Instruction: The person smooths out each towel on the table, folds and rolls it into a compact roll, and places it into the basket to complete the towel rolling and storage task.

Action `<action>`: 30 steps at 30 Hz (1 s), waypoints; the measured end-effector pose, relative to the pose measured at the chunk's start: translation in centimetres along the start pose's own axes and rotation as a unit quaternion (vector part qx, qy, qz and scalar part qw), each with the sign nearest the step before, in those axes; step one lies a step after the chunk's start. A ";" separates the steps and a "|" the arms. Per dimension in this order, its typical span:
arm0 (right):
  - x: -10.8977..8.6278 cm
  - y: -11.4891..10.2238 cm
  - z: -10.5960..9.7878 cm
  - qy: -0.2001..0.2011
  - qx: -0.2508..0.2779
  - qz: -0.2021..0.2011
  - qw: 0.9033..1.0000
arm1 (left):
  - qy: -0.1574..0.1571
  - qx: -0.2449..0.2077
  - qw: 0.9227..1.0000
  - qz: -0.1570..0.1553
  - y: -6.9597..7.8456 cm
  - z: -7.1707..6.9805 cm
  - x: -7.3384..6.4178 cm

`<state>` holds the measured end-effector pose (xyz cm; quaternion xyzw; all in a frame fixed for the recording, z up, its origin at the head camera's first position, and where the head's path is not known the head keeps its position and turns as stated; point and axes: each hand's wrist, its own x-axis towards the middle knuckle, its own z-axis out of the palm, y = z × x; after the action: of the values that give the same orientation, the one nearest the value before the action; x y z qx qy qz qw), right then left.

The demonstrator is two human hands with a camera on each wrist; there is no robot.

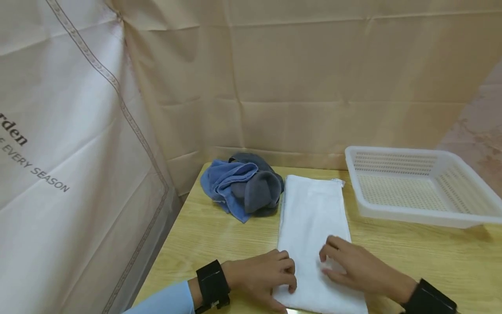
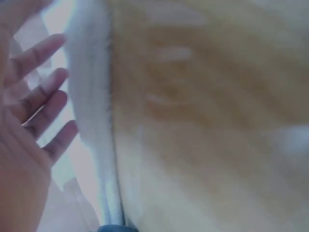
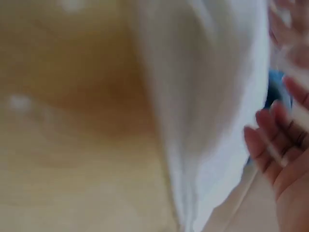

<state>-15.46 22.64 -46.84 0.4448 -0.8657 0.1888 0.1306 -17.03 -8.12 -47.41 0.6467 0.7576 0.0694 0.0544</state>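
The white towel [image 1: 313, 218] lies folded on the wooden table [image 1: 192, 248] directly between the two hands, its near end at them and the rest of it reaching forward. Its long axis runs almost straight away from the person, so each hand meets a long side and the greater part of the cloth lies ahead of the fingers. The left hand [image 1: 264, 274] is at the near left corner, its palm mostly outside the towel and its bent fingertips over the edge. The right hand [image 1: 354, 266] comes across the opposite long edge, a little farther forward, with its fingers over the right half of the cloth. Of the two, the left sits closer to the near end, the right closer to the middle. Neither seems to grasp anything: the fingers are loosely curved and spread, with no cloth pinched in them that shows; whether the right fingertips press on the towel or hang just above it, I cannot tell. Ahead of the left hand, beside the towel's far end, a blue cloth [image 1: 223, 179] and a dark grey cloth [image 1: 260, 189] lie bunched; ahead and to the right of the right hand stands a white basket [image 1: 415, 211].
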 end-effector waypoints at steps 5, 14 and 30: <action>-4.8 -2.1 0.7 0.006 -0.019 -0.104 0.994 | 0.006 0.045 0.999 0.002 0.4 0.5 -0.9; -7.7 -1.9 2.0 0.050 -0.041 -0.119 0.991 | 0.038 0.037 0.998 -0.014 1.1 1.6 -1.8; -7.1 -1.0 0.7 0.085 0.169 0.140 0.972 | 0.182 -0.167 0.959 -0.141 0.0 2.0 -0.8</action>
<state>-10.60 26.94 -50.09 0.3170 -0.8608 0.3858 0.0986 -16.53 -8.89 -49.38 0.4916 0.8156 0.3034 0.0324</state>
